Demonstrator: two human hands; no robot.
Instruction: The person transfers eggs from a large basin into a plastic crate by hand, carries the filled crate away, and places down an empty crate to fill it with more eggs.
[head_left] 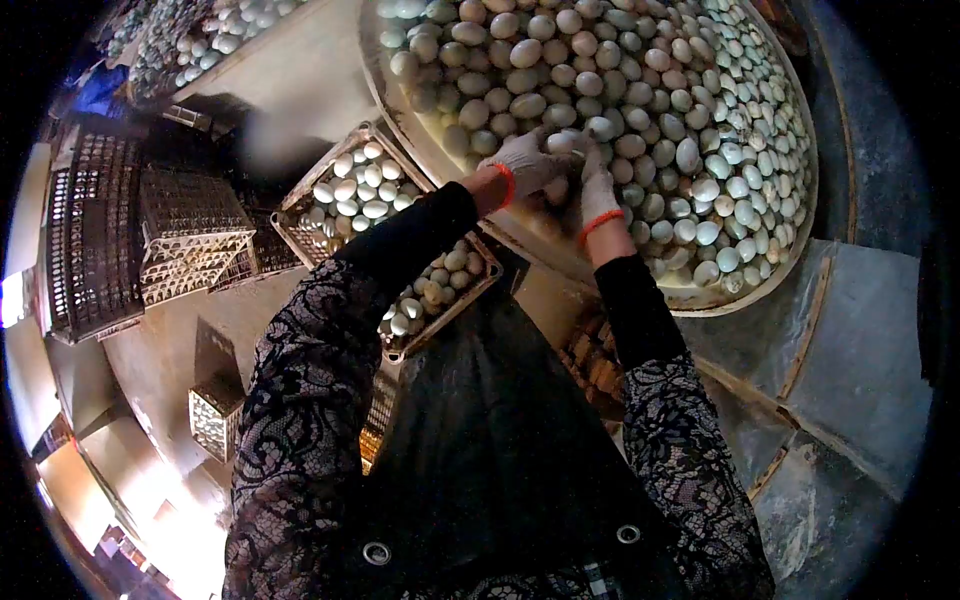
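Note:
A wide round tub is heaped with pale white, greenish and brownish eggs. Both of my hands, in whitish knit gloves with orange cuffs, are at its near side, close together over the eggs. My left hand has its fingers curled round a pale egg. Beside it, my right hand reaches into the heap with its fingers bent and close together; what they hold, if anything, is hidden. Below my left forearm, a rectangular crate holds more eggs, partly covered by the sleeve.
Dark plastic crates and lighter slatted crates are stacked at the left. A smaller crate stands on the floor at lower left. Another large heap of eggs lies at upper left. Grey floor slabs extend at the right.

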